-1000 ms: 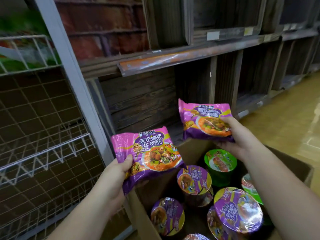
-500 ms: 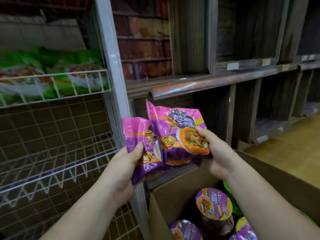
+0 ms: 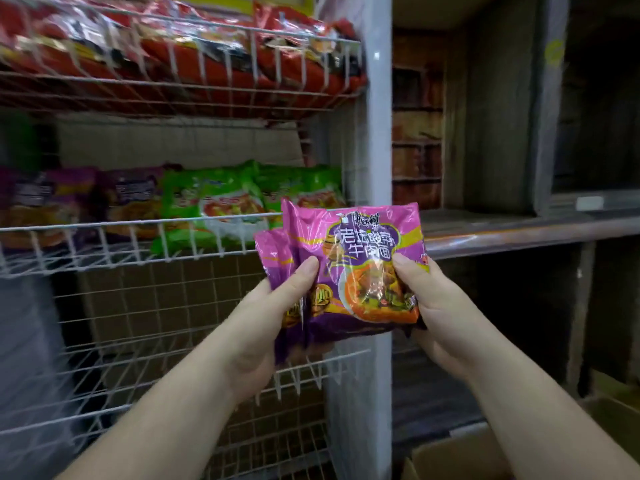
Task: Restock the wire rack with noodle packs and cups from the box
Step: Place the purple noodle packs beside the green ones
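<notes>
While both hands pinch them upright before the wire rack (image 3: 194, 223), the two purple noodle packs (image 3: 349, 268) overlap, fronts facing the camera, long sides vertical. Left hand (image 3: 273, 313) grips the rear pack, right hand (image 3: 429, 306) the front. Its Chinese lettering is too blurred to read reliably.
</notes>
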`<action>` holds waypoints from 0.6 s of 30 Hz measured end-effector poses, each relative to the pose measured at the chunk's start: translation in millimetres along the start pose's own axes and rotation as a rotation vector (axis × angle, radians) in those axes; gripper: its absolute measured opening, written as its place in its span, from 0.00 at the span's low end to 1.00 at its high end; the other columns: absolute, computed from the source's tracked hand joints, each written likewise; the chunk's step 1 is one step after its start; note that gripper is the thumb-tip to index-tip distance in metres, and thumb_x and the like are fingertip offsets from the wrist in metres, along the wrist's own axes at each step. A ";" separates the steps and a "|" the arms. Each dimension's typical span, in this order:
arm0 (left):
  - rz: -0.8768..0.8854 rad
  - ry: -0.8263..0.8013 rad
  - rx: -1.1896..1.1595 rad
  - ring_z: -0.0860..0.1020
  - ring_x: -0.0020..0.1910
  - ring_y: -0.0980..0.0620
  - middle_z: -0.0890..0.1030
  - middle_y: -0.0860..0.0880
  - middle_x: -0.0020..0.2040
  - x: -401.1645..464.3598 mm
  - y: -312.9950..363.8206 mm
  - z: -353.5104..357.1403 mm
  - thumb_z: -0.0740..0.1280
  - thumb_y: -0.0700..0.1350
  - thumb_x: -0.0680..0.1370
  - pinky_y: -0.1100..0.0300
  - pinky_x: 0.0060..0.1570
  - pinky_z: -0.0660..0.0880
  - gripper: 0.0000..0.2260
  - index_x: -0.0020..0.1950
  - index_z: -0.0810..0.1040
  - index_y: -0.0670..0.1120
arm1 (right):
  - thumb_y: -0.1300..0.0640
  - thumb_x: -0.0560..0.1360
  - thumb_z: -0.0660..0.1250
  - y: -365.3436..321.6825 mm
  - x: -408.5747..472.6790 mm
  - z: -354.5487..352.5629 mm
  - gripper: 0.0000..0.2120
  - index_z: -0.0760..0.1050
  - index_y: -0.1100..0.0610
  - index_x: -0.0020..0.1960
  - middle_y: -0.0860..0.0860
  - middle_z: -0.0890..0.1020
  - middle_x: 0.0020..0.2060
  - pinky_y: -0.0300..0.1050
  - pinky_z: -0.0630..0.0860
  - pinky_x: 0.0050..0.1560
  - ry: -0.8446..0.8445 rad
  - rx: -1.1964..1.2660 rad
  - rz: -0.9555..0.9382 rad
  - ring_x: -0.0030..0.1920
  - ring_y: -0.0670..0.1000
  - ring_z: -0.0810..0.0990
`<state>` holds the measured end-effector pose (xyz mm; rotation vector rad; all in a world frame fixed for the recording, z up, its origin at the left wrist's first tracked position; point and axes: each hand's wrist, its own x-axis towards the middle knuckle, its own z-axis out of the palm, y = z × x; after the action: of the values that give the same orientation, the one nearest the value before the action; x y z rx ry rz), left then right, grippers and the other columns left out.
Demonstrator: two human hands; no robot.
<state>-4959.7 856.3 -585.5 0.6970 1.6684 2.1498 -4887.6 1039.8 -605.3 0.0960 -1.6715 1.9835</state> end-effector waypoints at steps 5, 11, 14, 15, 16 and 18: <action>0.181 0.050 0.025 0.79 0.22 0.62 0.82 0.47 0.27 16.7 26.6 -53.2 0.58 0.42 0.83 0.69 0.22 0.72 0.08 0.50 0.76 0.41 | 0.46 0.79 0.62 -12.8 20.4 55.1 0.19 0.69 0.49 0.68 0.50 0.85 0.54 0.41 0.80 0.45 -0.112 -0.042 -0.076 0.52 0.51 0.86; 0.234 0.039 0.141 0.85 0.39 0.57 0.87 0.49 0.43 -3.2 66.6 -94.7 0.69 0.54 0.71 0.66 0.32 0.79 0.12 0.50 0.81 0.49 | 0.42 0.72 0.67 -15.3 52.1 118.7 0.32 0.64 0.48 0.73 0.49 0.84 0.57 0.49 0.80 0.54 -0.199 -0.098 -0.191 0.55 0.51 0.84; 0.316 0.105 0.194 0.84 0.35 0.60 0.86 0.55 0.36 4.4 90.4 -131.1 0.69 0.53 0.75 0.68 0.32 0.78 0.20 0.65 0.78 0.45 | 0.34 0.71 0.69 -22.4 71.1 158.5 0.33 0.66 0.45 0.72 0.47 0.83 0.60 0.54 0.77 0.61 -0.192 -0.215 -0.206 0.58 0.50 0.83; 0.335 0.122 0.227 0.84 0.34 0.61 0.86 0.56 0.34 26.6 100.5 -163.9 0.68 0.54 0.78 0.68 0.32 0.78 0.22 0.68 0.76 0.44 | 0.29 0.69 0.68 -26.3 77.6 169.8 0.34 0.69 0.44 0.69 0.46 0.83 0.59 0.55 0.76 0.62 -0.170 -0.310 -0.225 0.58 0.50 0.83; 0.311 0.193 0.235 0.84 0.35 0.59 0.86 0.55 0.36 53.7 104.5 -192.1 0.70 0.60 0.75 0.65 0.33 0.80 0.27 0.68 0.76 0.45 | 0.24 0.66 0.65 -31.7 84.1 179.0 0.37 0.71 0.44 0.68 0.46 0.83 0.58 0.55 0.76 0.61 -0.129 -0.454 -0.242 0.57 0.50 0.83; 0.325 0.398 0.331 0.85 0.36 0.53 0.87 0.49 0.43 113.2 126.1 -254.5 0.74 0.73 0.58 0.57 0.33 0.81 0.44 0.65 0.77 0.46 | 0.23 0.67 0.60 -45.5 90.3 199.6 0.36 0.75 0.50 0.61 0.46 0.84 0.50 0.50 0.79 0.50 -0.068 -0.744 -0.247 0.48 0.49 0.83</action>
<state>-5191.8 680.0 -493.3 0.7014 2.2948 2.3770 -5000.8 889.6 -484.1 0.0890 -2.2079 1.1012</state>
